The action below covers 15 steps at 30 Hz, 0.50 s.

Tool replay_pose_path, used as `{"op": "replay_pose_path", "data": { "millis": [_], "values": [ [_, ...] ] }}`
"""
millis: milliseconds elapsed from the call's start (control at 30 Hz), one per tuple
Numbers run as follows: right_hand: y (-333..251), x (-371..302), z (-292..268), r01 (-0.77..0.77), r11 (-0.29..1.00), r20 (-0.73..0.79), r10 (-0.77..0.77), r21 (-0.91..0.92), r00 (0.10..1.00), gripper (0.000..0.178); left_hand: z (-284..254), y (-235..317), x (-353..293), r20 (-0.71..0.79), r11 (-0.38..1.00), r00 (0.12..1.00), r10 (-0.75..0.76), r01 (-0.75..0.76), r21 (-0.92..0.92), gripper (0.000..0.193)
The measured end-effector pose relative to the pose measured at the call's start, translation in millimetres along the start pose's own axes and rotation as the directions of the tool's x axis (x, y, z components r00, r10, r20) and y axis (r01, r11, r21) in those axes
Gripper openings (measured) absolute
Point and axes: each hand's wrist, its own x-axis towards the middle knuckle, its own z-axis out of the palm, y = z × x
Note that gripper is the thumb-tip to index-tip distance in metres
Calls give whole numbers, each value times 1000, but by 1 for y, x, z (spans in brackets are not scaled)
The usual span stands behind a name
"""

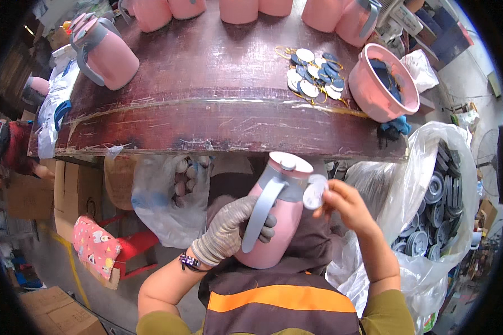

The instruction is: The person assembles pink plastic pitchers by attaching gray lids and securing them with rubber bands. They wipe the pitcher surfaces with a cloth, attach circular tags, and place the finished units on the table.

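A pink thermos jug with a grey neck, grey handle and white lid stands slightly tilted over my lap. My left hand, in a grey knit glove, is closed around its handle side. Bare, my right hand pinches a white round tag close beside the jug's neck. The tag looks like two overlapping discs; whether it touches the jug I cannot tell.
On the dark red table lie round white and navy tags with gold strings, beside a pink tub. More pink jugs stand at the back and left. A bag of grey lids is at right, a red stool at left.
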Motion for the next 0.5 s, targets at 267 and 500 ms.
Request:
{"op": "replay_pose_path", "data": {
  "millis": [267, 500],
  "values": [
    [14, -10, 54, 0, 984, -47, -9, -180, 999, 21, 18, 9, 12, -53, 599, 989, 137, -40, 800, 36],
    [5, -10, 54, 124, 907, -34, -150, -403, 988, 18, 12, 3, 13, 37, 267, 874, 485, -188, 945, 19]
  ]
}}
